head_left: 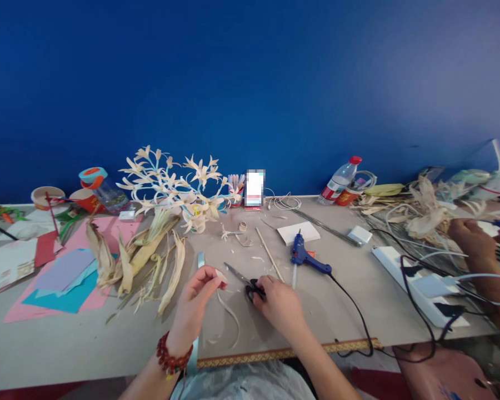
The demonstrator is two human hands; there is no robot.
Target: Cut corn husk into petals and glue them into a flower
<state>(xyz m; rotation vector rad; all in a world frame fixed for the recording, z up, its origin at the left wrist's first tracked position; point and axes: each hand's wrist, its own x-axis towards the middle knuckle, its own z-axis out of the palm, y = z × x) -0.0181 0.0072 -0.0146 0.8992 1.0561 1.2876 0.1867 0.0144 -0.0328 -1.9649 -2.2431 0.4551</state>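
Note:
My left hand (198, 303), with a red bead bracelet at its wrist, pinches a small pale piece (221, 276) between thumb and fingertips. To its right, my right hand (279, 304) has its fingers on the black handles of the scissors (242, 278), whose blades point up and left over the table. A thin curled pale strip (232, 315) lies between my hands. Behind the scissors rest a thin wooden stick (269, 253) and a blue glue gun (310, 260). Pale flowers on light blue stems (191, 191) stand at the back left.
Dried corn husks (150, 258) and coloured paper (62, 272) lie left. A phone (255, 189) stands at the wall. A bottle (339, 180), a white power strip (416, 286) and black cables are on the right. Another person's hand (473, 241) is at the far right.

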